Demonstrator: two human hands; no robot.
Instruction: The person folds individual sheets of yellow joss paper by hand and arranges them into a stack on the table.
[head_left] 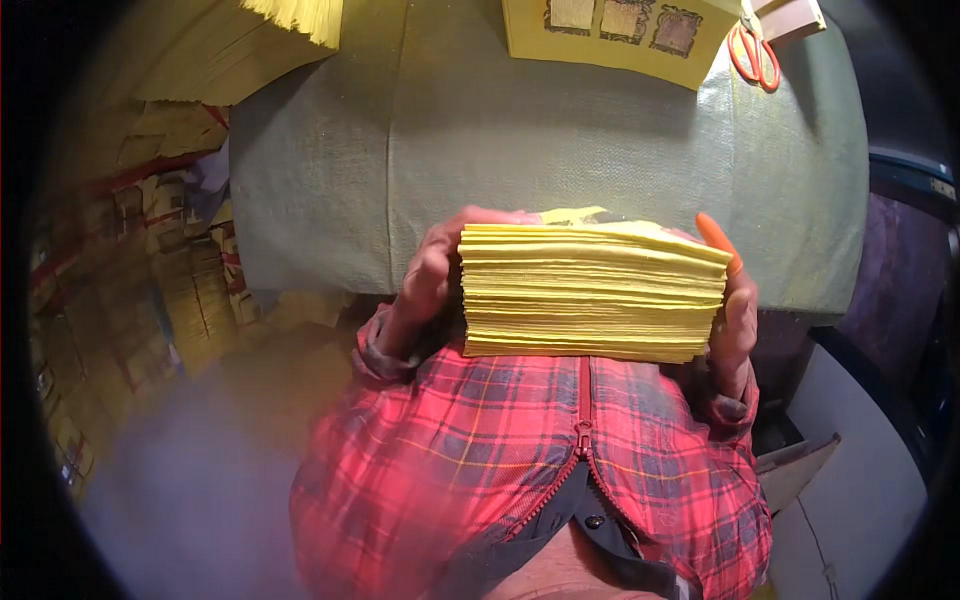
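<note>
A thick stack of yellow paper sheets (590, 295) is held up in front of my chest, its layered edges facing me. My left hand (432, 265) grips the stack's left end, with fingers reaching over the top. On the other end, my right hand (738, 315) presses against the right side. An orange finger cot (717, 240) covers one digit of my right hand. Parts of the fingers of both hands are hidden behind the stack.
A grey-green woven cover (300, 200) lies over the table. At its far side are a printed yellow stack (620, 55), orange-handled scissors (755, 60) and another yellow paper pile (240, 55). Many tied yellow bundles (190, 260) are heaped at the left. A white panel (860, 430) stands at lower right.
</note>
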